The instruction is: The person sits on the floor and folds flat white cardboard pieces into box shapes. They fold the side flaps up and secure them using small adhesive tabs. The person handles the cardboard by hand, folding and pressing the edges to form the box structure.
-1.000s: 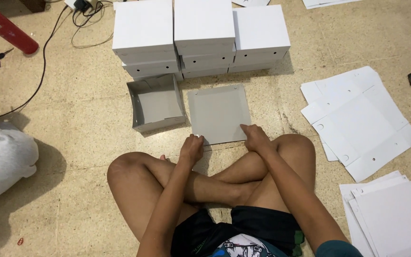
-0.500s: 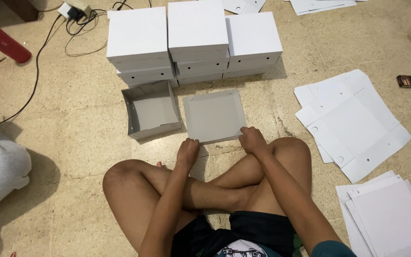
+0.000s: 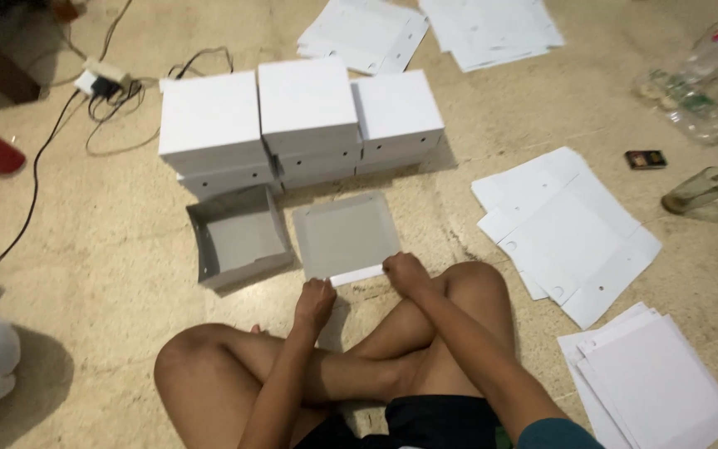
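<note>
Since half a second ago your view has tipped forward and a little right, so the bottles at the far right come into sight, while both your hands have stayed at the near edge of the grey box lid (image 3: 344,235).

Nearest you, your legs are crossed on the floor (image 3: 68,249) and both forearms reach forward over them. Your left hand (image 3: 316,303) is curled, knuckles up, just at the lid's near left corner. Your right hand (image 3: 406,273) is also curled, fingers pressing on the white near flap at the lid's right corner. Whether either hand truly pinches the card I cannot tell; the fingertips are hidden under the knuckles.

That lid lies flat on the floor directly in front of your shins, grey inside up. It looks like thin card: light, fairly stiff across the panel, but easy to crease at the flaps, so take it by the folded edges and not by the middle.

Just left of it sits an open grey box (image 3: 238,241), tilted slightly. Beyond both stand stacked white boxes (image 3: 305,116). To your right lie flat white card blanks (image 3: 571,233), with more sheets (image 3: 425,29) further off, and clear bottles (image 3: 691,91) at the far right.
</note>
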